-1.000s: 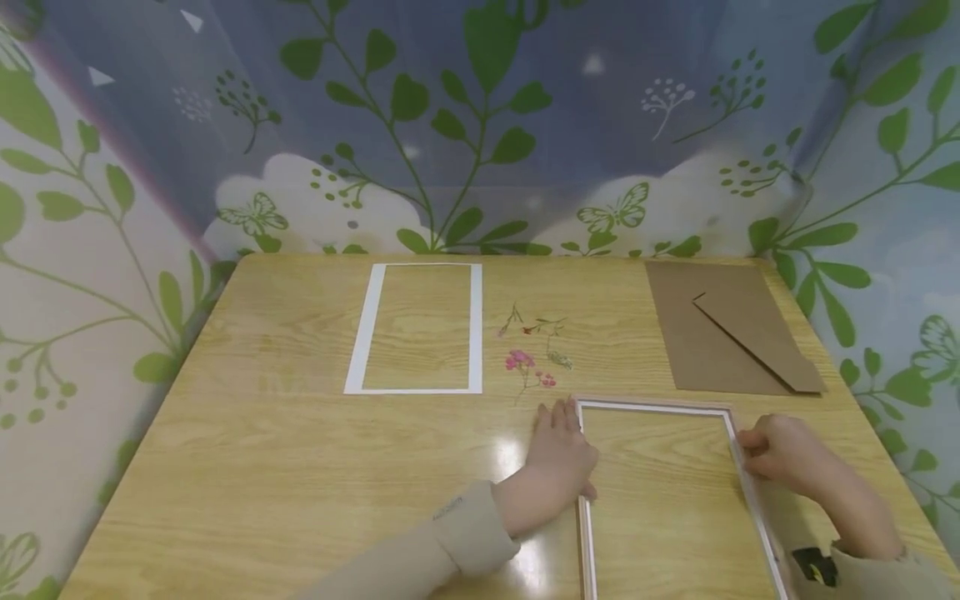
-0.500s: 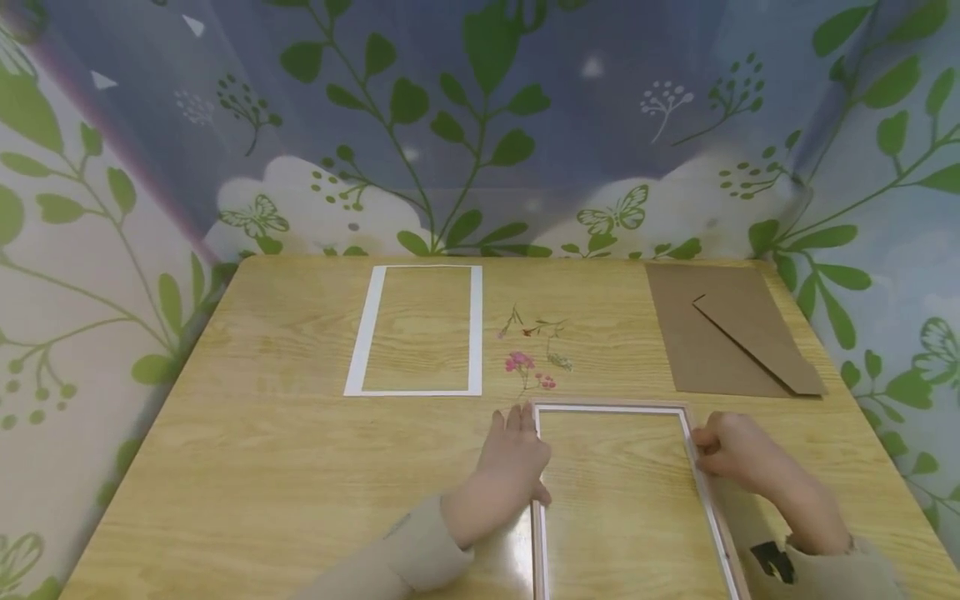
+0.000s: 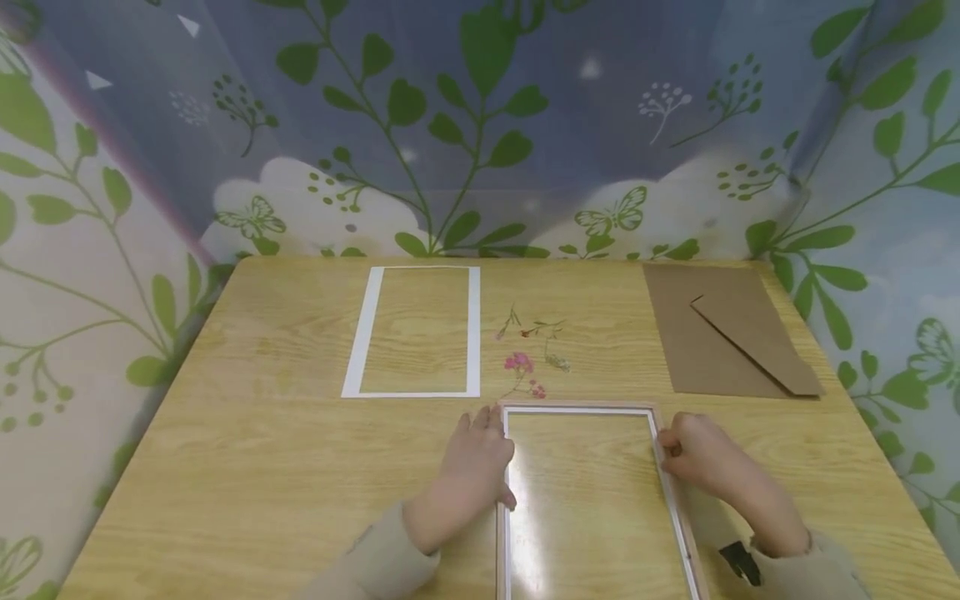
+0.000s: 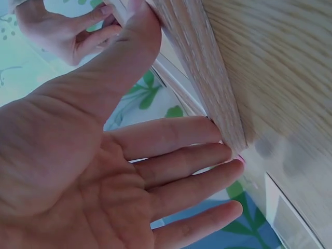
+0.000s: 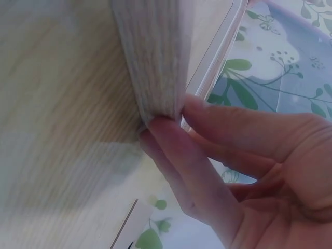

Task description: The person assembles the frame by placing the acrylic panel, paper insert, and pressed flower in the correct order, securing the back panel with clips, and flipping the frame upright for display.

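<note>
A rectangular wooden picture frame [image 3: 577, 407] with a white inner edge lies at the near side of the table, its lower end out of view. My left hand [image 3: 471, 462] rests against its left rail near the top corner. In the left wrist view, the straight fingers [image 4: 181, 163] touch the rail's outer side, and the thumb lies at its edge. On the opposite rail, my right hand [image 3: 705, 452] pinches the frame between thumb and fingers, seen closely in the right wrist view around the wooden rail [image 5: 153, 62]. Pressed flowers [image 3: 519, 362] lie just beyond the frame's top left corner.
A white paper border [image 3: 474, 333] lies flat at the back left of the wooden table [image 3: 247, 433]. At the back right is a brown backing board [image 3: 686, 350] with a stand leg. A leaf-patterned curtain [image 3: 480, 167] rises behind the table.
Both hands have slid the picture frame leftward across the table, its top left corner now close to the pressed flowers. The lowest flower stem looks slightly shifted. The border and backing board stay put.
</note>
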`<state>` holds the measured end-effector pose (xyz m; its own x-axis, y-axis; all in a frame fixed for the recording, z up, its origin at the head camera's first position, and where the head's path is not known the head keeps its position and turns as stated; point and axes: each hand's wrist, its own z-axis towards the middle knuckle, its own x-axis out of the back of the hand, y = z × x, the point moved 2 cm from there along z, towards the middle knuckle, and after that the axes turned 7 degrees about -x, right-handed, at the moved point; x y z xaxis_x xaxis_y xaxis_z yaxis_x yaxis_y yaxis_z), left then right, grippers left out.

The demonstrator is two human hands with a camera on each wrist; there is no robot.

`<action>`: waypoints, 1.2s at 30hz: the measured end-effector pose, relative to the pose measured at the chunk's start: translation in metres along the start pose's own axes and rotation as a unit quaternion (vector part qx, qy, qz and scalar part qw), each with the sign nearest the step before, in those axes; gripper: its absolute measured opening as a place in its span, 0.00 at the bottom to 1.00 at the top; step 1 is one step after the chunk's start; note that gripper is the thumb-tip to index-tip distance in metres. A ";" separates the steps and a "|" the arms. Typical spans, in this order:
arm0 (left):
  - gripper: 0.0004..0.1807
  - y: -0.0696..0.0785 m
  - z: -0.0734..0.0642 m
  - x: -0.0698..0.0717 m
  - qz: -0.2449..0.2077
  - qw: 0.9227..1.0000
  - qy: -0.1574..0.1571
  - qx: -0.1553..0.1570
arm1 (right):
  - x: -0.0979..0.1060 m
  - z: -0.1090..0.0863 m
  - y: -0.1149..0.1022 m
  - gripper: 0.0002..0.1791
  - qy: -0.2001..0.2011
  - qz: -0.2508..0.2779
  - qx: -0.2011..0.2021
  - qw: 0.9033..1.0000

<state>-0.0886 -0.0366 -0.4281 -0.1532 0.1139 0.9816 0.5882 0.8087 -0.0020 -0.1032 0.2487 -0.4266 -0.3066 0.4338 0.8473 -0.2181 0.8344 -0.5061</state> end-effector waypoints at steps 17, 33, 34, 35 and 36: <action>0.34 -0.022 0.008 0.001 -0.038 0.999 0.005 -0.014 | -0.003 0.005 -0.004 0.31 0.009 -0.005 -0.002 1.000; 0.29 -0.027 -0.005 0.000 -0.068 0.998 -0.004 -0.003 | -0.008 0.010 -0.009 0.29 0.028 -0.029 0.033 0.999; 0.30 -0.028 -0.007 0.000 -0.067 0.998 -0.006 -0.002 | -0.009 0.009 -0.010 0.29 0.025 -0.030 0.035 0.999; 0.30 -0.028 -0.009 0.001 -0.068 0.998 -0.008 0.000 | -0.009 0.009 -0.010 0.29 0.020 -0.026 0.034 0.999; 0.31 -0.029 -0.010 0.001 -0.066 0.998 -0.009 0.002 | -0.009 0.009 -0.011 0.27 0.015 -0.021 0.034 0.999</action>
<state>-0.0975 -0.0658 -0.4253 -0.2429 0.0171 0.9699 0.5586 0.8199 0.1254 -0.1066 0.2324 -0.4305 -0.2682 0.4088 0.8723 -0.2926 0.8281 -0.4781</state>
